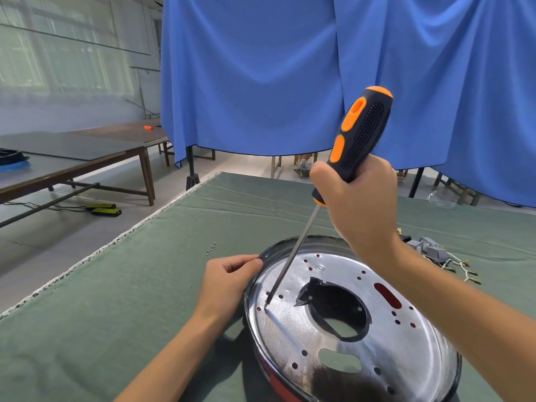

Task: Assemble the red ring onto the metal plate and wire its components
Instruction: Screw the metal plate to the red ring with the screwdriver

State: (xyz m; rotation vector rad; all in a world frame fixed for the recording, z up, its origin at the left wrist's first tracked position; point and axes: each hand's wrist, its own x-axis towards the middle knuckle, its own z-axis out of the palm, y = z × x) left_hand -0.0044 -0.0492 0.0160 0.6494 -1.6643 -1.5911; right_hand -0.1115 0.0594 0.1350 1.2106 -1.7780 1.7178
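A round shiny metal plate point(290, 329) with a large centre hole and several small holes lies on the green cloth. The red ring point(282, 385) shows under its near rim and through the holes. My right hand point(359, 204) grips an orange and black screwdriver point(358, 137), tilted, its tip set on a small screw point(265, 305) near the plate's left edge. My left hand point(229, 281) holds the plate's left rim, thumb on the edge.
Three small screws point(211, 247) lie on the green cloth point(130, 285) left of the plate. Grey connectors and wires point(438, 253) lie at the right. A blue curtain point(290, 68) hangs behind. Long tables point(72, 161) stand at the left.
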